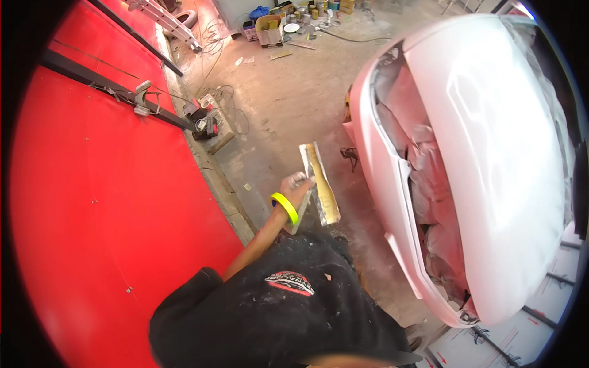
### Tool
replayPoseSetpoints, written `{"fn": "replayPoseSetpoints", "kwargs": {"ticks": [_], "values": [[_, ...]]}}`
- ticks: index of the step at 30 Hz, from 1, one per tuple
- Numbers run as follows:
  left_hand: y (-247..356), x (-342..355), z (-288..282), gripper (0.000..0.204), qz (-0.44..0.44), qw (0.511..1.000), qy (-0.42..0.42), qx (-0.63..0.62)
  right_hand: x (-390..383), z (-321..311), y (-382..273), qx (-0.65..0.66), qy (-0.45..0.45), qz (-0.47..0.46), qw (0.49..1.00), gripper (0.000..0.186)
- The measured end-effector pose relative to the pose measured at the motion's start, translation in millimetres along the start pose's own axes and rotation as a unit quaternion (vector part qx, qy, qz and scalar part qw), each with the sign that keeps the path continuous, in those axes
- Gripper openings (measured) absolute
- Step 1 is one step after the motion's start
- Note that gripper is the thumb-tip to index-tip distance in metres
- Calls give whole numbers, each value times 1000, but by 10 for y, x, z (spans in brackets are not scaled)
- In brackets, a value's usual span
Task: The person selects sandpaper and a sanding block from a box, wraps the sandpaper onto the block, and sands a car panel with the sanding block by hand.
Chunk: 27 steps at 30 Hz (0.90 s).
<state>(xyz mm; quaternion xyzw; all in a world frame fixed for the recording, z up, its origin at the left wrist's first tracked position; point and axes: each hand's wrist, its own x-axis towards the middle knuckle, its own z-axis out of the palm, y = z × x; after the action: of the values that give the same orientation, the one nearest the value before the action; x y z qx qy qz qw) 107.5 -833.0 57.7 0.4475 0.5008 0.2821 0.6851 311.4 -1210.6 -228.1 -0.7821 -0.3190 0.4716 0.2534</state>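
Observation:
My left hand (296, 186), dusted pale at the fingers, is closed on the edge of a long flat yellow-and-white strip (323, 187). The strip stands out in front of my chest, between the wall side and the car; I cannot tell what exactly it is. Under the hand a greyish flat piece (300, 216) shows in part. Around my left wrist sits a bright yellow ring (284, 209), like a roll of tape. My right hand is not in view.
On the right stands a white car front (491, 153) with its hood apart from the body and crumpled covering (429, 165) in the gap. A red wall (123, 202) runs along the left. Power tools (205, 126), a ladder (165, 21), cords and a cardboard box (269, 30) lie farther off.

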Motion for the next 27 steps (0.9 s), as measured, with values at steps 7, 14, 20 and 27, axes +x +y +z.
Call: {"fn": "replayPoseSetpoints", "kwargs": {"ticks": [7,14,20,27], "values": [[587,763,-1051,24,152,979,122,67,251,551,-919,10,-5,24,1000,52],[1220,1576,-1128,22,96,983,126,-92,706,460,-1430,-10,-47,49,998,51],[1452,2451,-1187,21,109,984,135,-31,1878,474,-2066,13,-45,42,998,50],[1671,3320,-1667,13,30,978,166,-126,3023,278,-3102,29,-32,44,998,49]]}}
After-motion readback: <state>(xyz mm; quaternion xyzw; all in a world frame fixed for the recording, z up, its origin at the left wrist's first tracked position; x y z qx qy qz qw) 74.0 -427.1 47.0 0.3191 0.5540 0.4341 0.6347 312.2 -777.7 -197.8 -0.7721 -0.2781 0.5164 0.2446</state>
